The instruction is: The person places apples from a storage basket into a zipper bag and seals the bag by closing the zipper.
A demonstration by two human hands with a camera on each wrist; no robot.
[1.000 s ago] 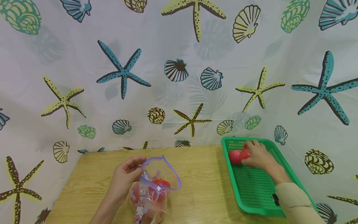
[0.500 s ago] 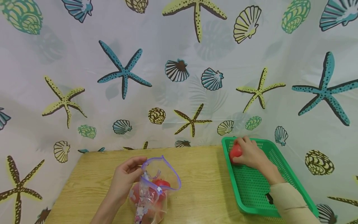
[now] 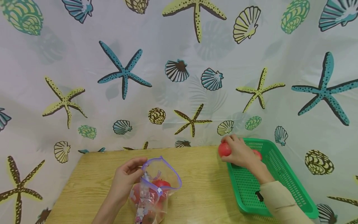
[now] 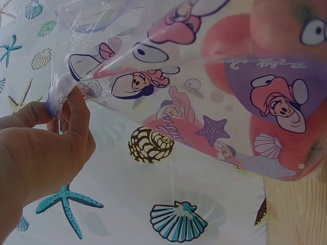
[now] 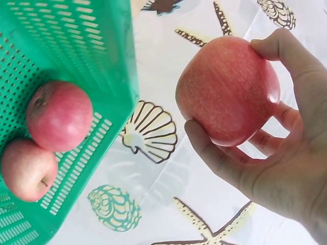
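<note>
A red apple (image 5: 227, 92) is gripped between the thumb and fingers of my right hand (image 3: 241, 153), above the left rim of the green basket (image 3: 235, 189). Two more apples, a redder one (image 5: 60, 116) and a paler one (image 5: 29, 169), lie inside the basket in the right wrist view. On the left, my left hand (image 3: 127, 174) pinches the purple zip edge of a clear printed zip bag (image 4: 168, 97), whose mouth gapes. Several apples (image 3: 161, 183) sit in the bag's lower part, partly hidden by its cartoon print.
A wooden table (image 3: 201, 183) bears the bag and the basket. Behind it hangs a white curtain (image 3: 190, 93) printed with starfish and shells. In the basket, near the right sleeve, a small black object (image 3: 259, 196) shows; its kind cannot be made out.
My right hand has lifted an apple out of the basket and carried it leftward over the rim. The left hand and the bag have hardly moved.
</note>
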